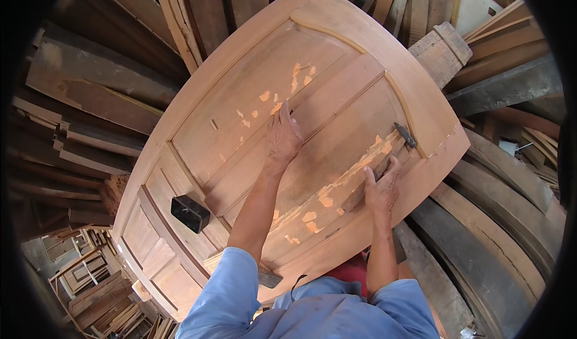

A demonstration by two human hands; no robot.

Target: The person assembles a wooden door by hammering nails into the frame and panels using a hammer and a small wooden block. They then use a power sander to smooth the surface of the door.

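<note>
A large panelled wooden door [336,107] lies in front of me, with orange filler patches [326,196] scattered over its panels. My left hand [285,137] reaches to the middle of the door. Its fingers are close together at an orange patch, and a small dark bit shows by the fingertips; what they hold is hard to make out. Near the right side, my right hand [383,190] has thumb and fingers around a brownish wooden block [358,199] resting on the panel. Beyond that hand lies a dark hand tool [404,135], perhaps a hammer.
A black open box [190,214] sits on the door at the left. Stacked boards [99,80] crowd the left and far sides, and long planks [499,213] lie at the right. A wooden support [442,53] juts out under the far right edge.
</note>
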